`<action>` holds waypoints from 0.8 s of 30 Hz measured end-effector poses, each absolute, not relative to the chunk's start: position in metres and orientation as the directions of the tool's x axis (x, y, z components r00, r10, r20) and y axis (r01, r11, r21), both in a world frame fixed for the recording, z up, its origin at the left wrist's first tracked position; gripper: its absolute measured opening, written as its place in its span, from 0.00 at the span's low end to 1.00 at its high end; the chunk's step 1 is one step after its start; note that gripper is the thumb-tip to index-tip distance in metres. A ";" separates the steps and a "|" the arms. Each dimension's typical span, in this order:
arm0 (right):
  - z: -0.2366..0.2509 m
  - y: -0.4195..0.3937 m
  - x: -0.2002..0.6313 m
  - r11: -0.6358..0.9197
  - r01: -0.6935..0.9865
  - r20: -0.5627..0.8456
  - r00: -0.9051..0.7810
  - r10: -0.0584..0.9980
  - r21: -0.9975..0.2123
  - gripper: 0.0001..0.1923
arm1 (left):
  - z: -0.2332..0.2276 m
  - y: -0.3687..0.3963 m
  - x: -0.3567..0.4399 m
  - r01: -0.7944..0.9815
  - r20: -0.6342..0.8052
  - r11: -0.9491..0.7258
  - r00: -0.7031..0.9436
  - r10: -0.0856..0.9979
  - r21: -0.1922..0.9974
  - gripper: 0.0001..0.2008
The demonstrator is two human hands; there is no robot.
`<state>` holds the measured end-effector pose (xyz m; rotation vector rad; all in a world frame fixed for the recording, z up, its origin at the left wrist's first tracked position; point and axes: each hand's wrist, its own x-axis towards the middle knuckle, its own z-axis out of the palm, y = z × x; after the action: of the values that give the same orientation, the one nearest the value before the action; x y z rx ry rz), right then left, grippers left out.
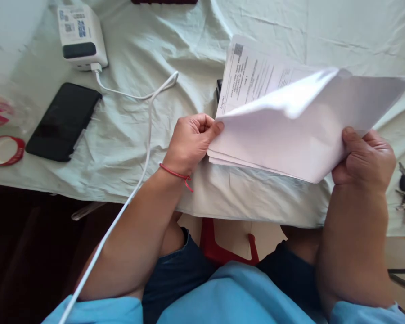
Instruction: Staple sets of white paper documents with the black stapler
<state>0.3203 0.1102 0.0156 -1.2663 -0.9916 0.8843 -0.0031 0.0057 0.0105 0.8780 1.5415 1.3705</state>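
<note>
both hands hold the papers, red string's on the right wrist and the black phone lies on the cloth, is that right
One slip: the head view shows the red string on the left wrist, not the right. The left hand and right hand do hold the papers, and the black phone lies on the cloth.

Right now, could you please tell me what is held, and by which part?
Paper sheets: the left hand pinches their left edge; the right hand grips their right side.
</note>
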 end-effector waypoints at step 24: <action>0.024 0.103 0.321 -0.010 0.080 0.010 0.256 0.967 -0.997 0.11 | 0.006 0.008 -0.004 -0.021 -0.081 0.080 -0.449 0.890 0.997 0.24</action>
<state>0.3206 0.1030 0.0236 -1.3789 -1.0723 0.9766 -0.0043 0.0081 0.0059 0.8870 1.5797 1.4763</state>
